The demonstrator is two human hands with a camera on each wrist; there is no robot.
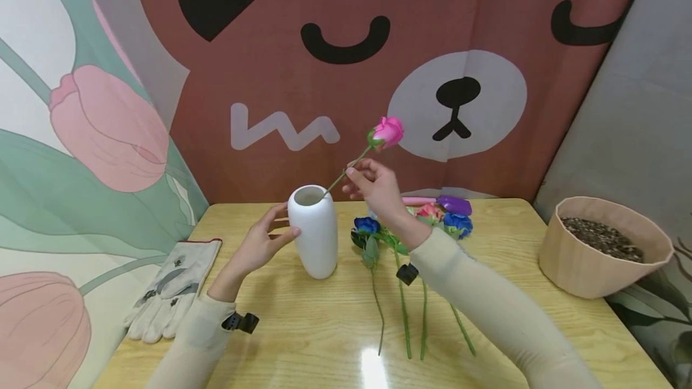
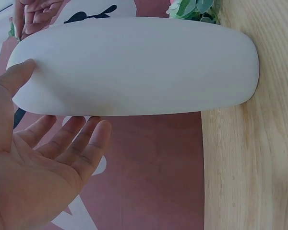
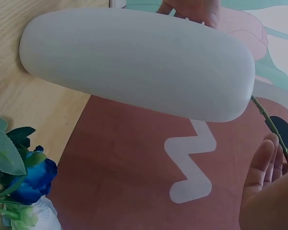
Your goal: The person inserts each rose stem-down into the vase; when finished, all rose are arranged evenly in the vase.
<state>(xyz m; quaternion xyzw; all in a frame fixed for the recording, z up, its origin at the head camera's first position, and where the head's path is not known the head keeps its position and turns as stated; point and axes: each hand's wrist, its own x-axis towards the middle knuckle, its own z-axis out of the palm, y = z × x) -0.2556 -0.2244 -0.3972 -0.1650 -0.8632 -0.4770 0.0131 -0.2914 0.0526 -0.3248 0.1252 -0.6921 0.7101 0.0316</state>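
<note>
Gloves (image 1: 175, 284) of pale fabric lie left of the left hand (image 1: 258, 246), whose thumb and fingers hold a smooth, tapered white vase (image 1: 316, 236) upright on the wood-grained table (image 1: 303, 329). Above its right rim, the right hand (image 1: 377, 188) pinches a layered pink rose (image 1: 390, 131) by its thin stem, which slants to the mouth.

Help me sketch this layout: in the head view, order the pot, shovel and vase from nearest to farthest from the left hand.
1. Vase: right against the left hand.
2. Shovel: at the table's back edge, right of the vase.
3. Pot: at the table's far right.
</note>
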